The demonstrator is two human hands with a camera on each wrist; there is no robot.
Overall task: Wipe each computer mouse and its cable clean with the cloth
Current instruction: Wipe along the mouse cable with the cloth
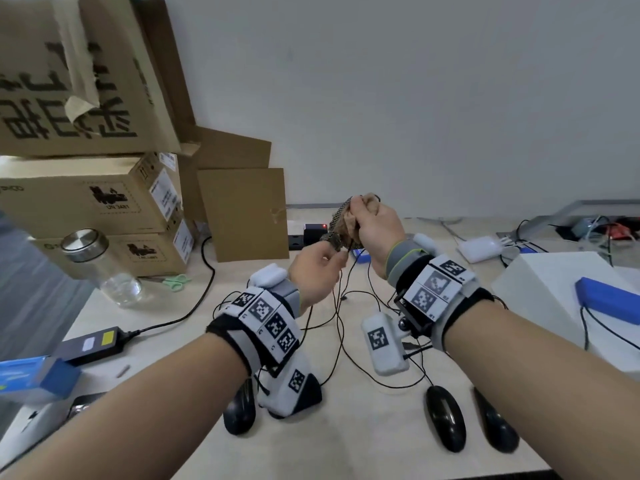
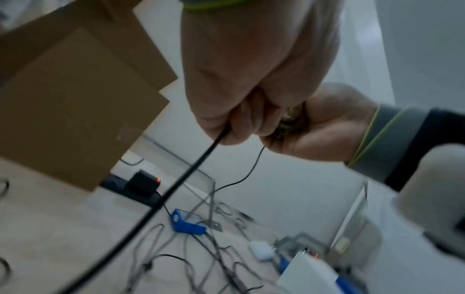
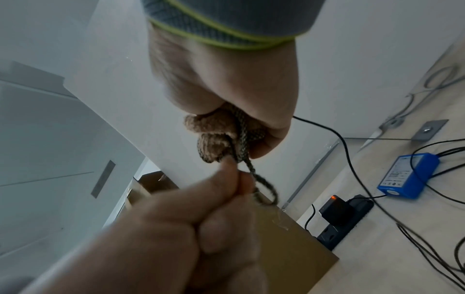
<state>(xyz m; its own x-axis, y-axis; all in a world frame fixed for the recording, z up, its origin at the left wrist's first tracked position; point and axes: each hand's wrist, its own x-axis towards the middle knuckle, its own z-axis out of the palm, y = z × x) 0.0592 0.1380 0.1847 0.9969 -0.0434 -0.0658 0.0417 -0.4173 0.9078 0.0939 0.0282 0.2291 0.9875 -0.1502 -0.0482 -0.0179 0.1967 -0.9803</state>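
Note:
Both hands are raised above the table [image 1: 363, 455]. My right hand [image 1: 367, 209] grips a bunched tan cloth [image 1: 348, 220] wrapped round a thin black mouse cable [image 1: 337, 306]. Just below it my left hand [image 1: 341, 256] pinches that cable, which runs taut from its fingers in the left wrist view [image 2: 191, 169]. A dark woven edge of the cloth [image 3: 264, 189] hangs beside the left thumb. Three black mice lie near the table's front: one under my left wrist [image 1: 239, 410] and two at the right [image 1: 445, 417], [image 1: 495, 424]. I cannot tell which mouse the held cable belongs to.
Stacked cardboard boxes [image 1: 86, 195] fill the back left, with a glass jar [image 1: 100, 265], green scissors [image 1: 176, 282] and a power adapter [image 1: 90, 344] in front. A power strip [image 1: 304, 237] lies behind the hands. A white box [image 1: 554, 292] with a blue block [image 1: 606, 303] stands at the right. Loose cables cross the middle.

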